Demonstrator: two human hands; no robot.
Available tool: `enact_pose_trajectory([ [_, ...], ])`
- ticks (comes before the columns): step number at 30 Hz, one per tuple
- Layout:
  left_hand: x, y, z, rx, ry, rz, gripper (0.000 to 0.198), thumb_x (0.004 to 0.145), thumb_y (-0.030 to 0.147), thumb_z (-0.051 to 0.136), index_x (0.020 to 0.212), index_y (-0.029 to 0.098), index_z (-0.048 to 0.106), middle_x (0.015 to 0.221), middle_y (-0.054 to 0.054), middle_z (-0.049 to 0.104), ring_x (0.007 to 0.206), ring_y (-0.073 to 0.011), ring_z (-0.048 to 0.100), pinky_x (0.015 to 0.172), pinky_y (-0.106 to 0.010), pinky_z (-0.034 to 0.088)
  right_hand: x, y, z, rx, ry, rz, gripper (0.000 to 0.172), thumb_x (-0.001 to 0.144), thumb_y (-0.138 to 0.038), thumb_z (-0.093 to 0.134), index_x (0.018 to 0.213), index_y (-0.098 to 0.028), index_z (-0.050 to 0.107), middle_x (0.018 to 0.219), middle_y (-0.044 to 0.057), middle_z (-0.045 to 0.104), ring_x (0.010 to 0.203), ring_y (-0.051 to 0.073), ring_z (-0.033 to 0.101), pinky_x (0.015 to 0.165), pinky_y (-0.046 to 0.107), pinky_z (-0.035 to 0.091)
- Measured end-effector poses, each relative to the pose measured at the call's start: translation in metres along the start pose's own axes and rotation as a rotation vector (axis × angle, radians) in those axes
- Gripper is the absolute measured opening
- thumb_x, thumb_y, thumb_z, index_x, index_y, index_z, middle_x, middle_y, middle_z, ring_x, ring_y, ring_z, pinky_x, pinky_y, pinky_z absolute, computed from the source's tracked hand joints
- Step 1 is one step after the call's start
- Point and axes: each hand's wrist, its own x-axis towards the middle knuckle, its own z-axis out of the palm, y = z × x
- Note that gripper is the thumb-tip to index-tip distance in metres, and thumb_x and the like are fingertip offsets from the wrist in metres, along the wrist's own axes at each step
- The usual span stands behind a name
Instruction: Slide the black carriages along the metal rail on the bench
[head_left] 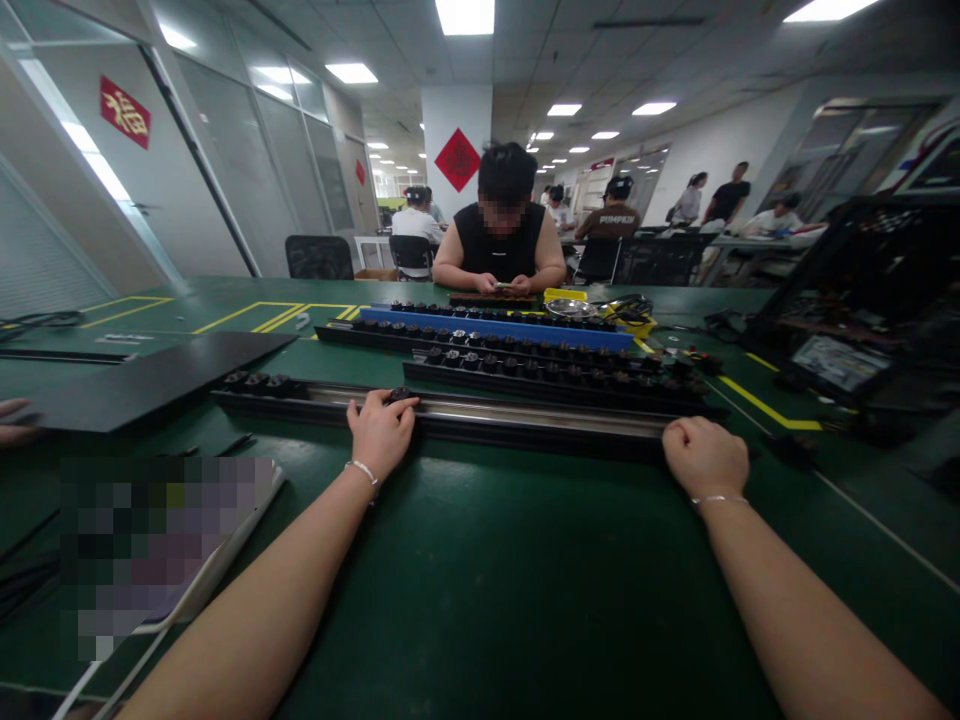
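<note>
A long black track rail with a bare metallic channel lies across the table before me. Three round black socket modules sit in its left end. My left hand has its fingers closed around another round black socket module, which it holds at the channel left of the rail's middle. At the right end, my right hand is curled into a fist around the rail; its fingertips are hidden.
Behind lie more black rails and a blue rail, filled with round modules. A dark flat panel and a pixelated device are at left. A person sits opposite; another person's hand shows at the left edge.
</note>
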Motion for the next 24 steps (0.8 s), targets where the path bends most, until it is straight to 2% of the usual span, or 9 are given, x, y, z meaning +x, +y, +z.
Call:
enact_pose_trajectory([
  [16,-0.0006,0.0006,0.0018,-0.008,-0.009,0.049,0.029,0.084,0.028,0.046,0.099,0.030,0.070,0.110,-0.010,0.058,0.113,-0.0240,0.050,0.104,-0.057,0.023,0.0001,0.0008,0.0021,-0.035,0.010,0.008,0.028,0.082,-0.019,0.039,0.069,-0.016,0.064,0.078,0.007,0.063,0.070,0.017,0.050,0.058,0.031,0.024],
  [24,-0.0013,0.0016,0.0016,-0.011,-0.008,0.065,0.029,0.084,0.028,0.045,0.099,0.029,0.070,0.109,-0.011,0.059,0.113,-0.0249,0.050,0.104,-0.057,0.023,0.0004,-0.0007,-0.0008,-0.003,-0.026,0.015,0.030,0.083,-0.021,0.037,0.068,-0.016,0.062,0.076,0.007,0.062,0.067,0.015,0.049,0.058,0.030,0.025],
])
